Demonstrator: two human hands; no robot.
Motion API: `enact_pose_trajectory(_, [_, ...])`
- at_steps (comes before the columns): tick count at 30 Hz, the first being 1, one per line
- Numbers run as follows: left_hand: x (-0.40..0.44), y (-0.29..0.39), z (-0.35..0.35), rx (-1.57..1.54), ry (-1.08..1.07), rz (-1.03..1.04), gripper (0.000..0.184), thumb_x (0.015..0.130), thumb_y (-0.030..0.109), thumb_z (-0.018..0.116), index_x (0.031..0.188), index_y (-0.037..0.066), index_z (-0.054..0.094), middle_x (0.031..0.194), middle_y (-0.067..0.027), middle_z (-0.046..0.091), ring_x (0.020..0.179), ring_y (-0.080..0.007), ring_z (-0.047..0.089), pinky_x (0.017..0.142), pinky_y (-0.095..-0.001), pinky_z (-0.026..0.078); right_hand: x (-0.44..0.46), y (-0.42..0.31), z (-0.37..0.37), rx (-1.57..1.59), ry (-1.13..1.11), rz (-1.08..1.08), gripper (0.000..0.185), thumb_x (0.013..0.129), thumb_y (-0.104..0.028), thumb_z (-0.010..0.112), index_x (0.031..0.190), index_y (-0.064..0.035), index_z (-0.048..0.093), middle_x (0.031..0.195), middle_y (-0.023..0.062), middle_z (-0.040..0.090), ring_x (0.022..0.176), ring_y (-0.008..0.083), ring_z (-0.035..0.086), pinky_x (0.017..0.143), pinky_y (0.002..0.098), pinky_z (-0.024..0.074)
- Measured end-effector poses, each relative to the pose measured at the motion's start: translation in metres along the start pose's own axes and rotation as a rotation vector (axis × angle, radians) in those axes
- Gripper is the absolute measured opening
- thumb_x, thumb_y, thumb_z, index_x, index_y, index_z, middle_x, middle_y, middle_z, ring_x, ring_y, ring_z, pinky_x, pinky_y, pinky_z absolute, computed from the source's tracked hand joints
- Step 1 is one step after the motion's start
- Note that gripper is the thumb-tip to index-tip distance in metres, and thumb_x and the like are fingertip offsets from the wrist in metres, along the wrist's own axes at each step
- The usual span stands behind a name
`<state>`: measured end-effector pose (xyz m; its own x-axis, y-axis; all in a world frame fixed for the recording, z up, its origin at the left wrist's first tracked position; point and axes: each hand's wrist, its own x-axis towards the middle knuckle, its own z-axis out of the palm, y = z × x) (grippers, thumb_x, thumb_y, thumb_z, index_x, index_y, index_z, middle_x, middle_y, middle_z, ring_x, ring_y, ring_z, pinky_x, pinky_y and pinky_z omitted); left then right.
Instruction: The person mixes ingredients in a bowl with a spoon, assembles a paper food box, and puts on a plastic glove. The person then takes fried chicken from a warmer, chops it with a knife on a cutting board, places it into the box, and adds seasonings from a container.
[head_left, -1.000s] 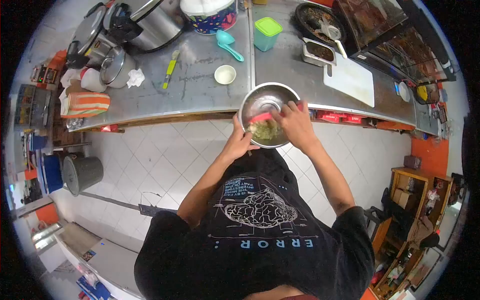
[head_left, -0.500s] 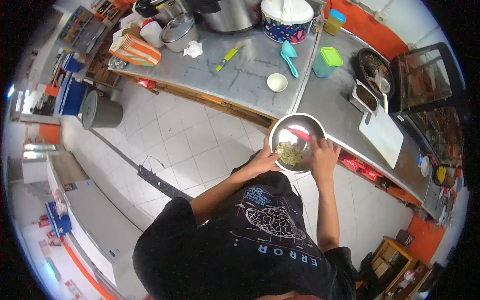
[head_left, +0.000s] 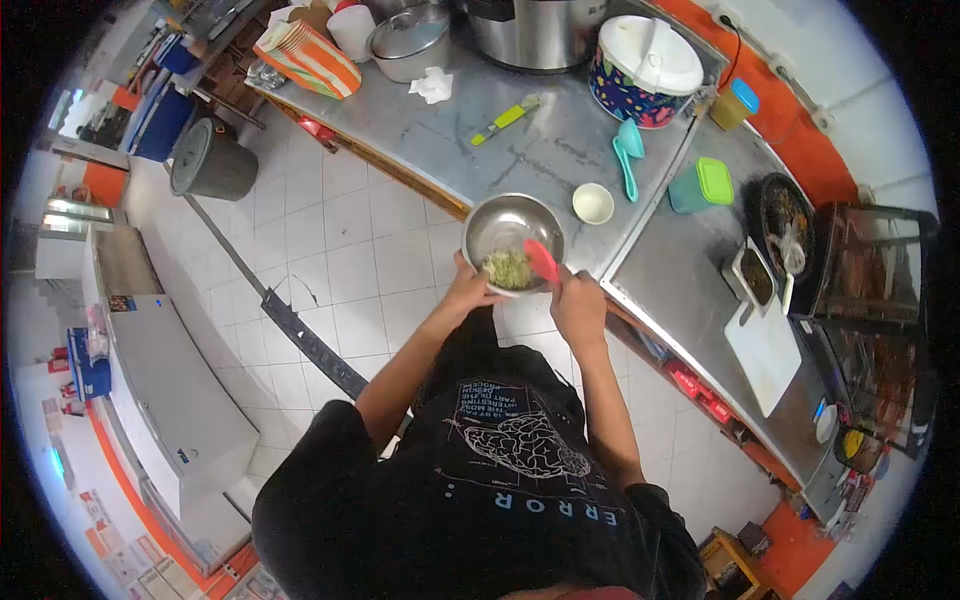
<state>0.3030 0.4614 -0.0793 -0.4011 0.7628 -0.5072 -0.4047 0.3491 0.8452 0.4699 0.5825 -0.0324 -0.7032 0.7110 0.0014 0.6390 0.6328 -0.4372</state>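
My left hand [head_left: 468, 292] grips the near left rim of a steel mixing bowl [head_left: 508, 218], which is tilted toward me at the counter's front edge. A pale green chopped or mashed mixture [head_left: 508, 269] lies gathered at the bowl's near side. In my closed right hand [head_left: 579, 312] is a red spatula [head_left: 541, 259], its blade over the bowl's right side beside the mixture. The handle is mostly hidden by my fingers. Just right of the bowl, a small white cup [head_left: 593, 203] sits on the steel counter [head_left: 470, 180].
Turquoise spoons [head_left: 627, 158], a green-handled tool [head_left: 505, 119] and a green-lidded container [head_left: 701, 185] stand on the counter. At right are a white cutting board [head_left: 763, 350], a steel tray [head_left: 752, 277] and a dark pan [head_left: 779, 215]. A grey bin [head_left: 214, 160] stands on the floor at left.
The bowl has shifted left along the counter edge with my left hand. My right hand has lifted the red spatula, which earlier lay lower inside the bowl. The camera view has turned slightly.
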Motion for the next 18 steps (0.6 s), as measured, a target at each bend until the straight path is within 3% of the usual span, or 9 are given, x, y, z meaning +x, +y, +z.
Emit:
enact_pose_trajectory(3, [0.07,0.026,-0.023,-0.08,-0.037,-0.13,0.065,0.099,0.025,0.048,0.142,0.003,0.006,0.138,-0.0197,0.029,0.116,-0.0355,0.055,0.088,-0.041,0.058,0.058,-0.002,0.022,0.025,0.022,0.024,0.021,0.083,-0.01,0.061,0.103,-0.0048,0.064,0.084,0.0241,0.061,0.078,0.0423,0.062,0.068,0.0499,0.0508])
enact_pose_trajectory(4, [0.101,0.024,-0.037,-0.149,-0.239,-0.09,0.068,0.098,0.024,0.049,0.141,0.005,-0.001,0.135,-0.0251,0.035,0.111,-0.0362,0.059,0.086,-0.0415,0.058,0.078,-0.001,0.029,0.019,0.034,0.073,0.02,0.083,-0.009,0.06,0.103,-0.0041,0.064,0.085,0.0248,0.061,0.078,0.0429,0.062,0.069,0.0502,0.0509])
enact_pose_trajectory(7, [0.173,0.033,-0.035,0.011,-0.109,-0.102,0.07,0.099,0.025,0.048,0.143,0.005,-0.003,0.133,-0.0273,0.04,0.11,-0.035,0.06,0.087,-0.0427,0.058,0.141,0.014,0.058,-0.072,-0.02,0.219,0.021,0.083,-0.012,0.061,0.103,-0.0039,0.064,0.09,0.026,0.062,0.079,0.0431,0.063,0.069,0.0508,0.0511])
enact_pose_trajectory(9, [0.241,-0.024,-0.048,0.135,-0.2,0.002,0.07,0.098,0.025,0.049,0.145,0.004,0.0,0.132,-0.0267,0.043,0.111,-0.0352,0.059,0.086,-0.0432,0.057,0.173,-0.008,0.046,-0.298,-0.095,0.315,0.02,0.08,-0.015,0.064,0.095,-0.002,0.065,0.091,0.0242,0.062,0.084,0.0389,0.063,0.072,0.0488,0.0522])
enact_pose_trajectory(11, [0.257,-0.014,-0.068,0.26,-0.294,0.107,0.071,0.098,0.024,0.05,0.146,0.002,0.003,0.13,-0.0261,0.045,0.111,-0.0354,0.059,0.085,-0.0437,0.057,0.216,-0.038,0.043,-0.397,0.026,0.262,0.025,0.08,-0.022,0.067,0.096,-0.0038,0.067,0.092,0.0211,0.064,0.089,0.0367,0.062,0.074,0.0483,0.0511])
enact_pose_trajectory(13, [0.216,0.079,-0.084,0.402,-0.192,-0.12,0.079,0.09,0.033,0.062,0.144,-0.005,0.018,0.12,-0.0273,0.051,0.12,-0.0359,0.05,0.092,-0.0352,0.051,0.282,-0.065,0.054,-0.31,0.152,0.016,0.03,0.079,-0.026,0.069,0.101,-0.0041,0.067,0.092,0.0184,0.064,0.094,0.0374,0.06,0.078,0.0482,0.05])
enact_pose_trajectory(15, [0.243,0.045,-0.125,0.411,-0.182,-0.194,0.079,0.089,0.033,0.063,0.142,-0.008,0.021,0.107,-0.0245,0.059,0.11,-0.0308,0.058,0.09,-0.0387,0.051,0.36,-0.099,0.099,0.135,0.03,0.035,0.026,0.081,-0.024,0.068,0.095,-0.0027,0.065,0.099,0.0204,0.063,0.097,0.0381,0.059,0.083,0.0465,0.0479])
enact_pose_trajectory(17, [0.244,0.05,-0.179,-0.113,-0.165,-0.269,0.052,0.095,0.026,0.058,0.131,-0.003,0.034,0.112,-0.018,0.059,0.096,-0.0249,0.063,0.077,-0.0375,0.055,0.423,-0.141,0.136,0.107,0.131,-0.162,0.027,0.081,-0.026,0.069,0.092,-0.0019,0.064,0.092,0.0181,0.064,0.09,0.037,0.061,0.079,0.0448,0.0495])
enact_pose_trajectory(18, [0.258,0.024,-0.209,0.111,-0.116,0.099,0.044,0.095,0.026,0.057,0.124,-0.002,0.039,0.105,-0.0157,0.06,0.091,-0.0231,0.063,0.074,-0.0365,0.055,0.447,-0.154,0.156,0.089,0.176,-0.176,0.027,0.081,-0.026,0.069,0.092,-0.0021,0.064,0.089,0.0172,0.064,0.085,0.0363,0.062,0.076,0.0435,0.0503])
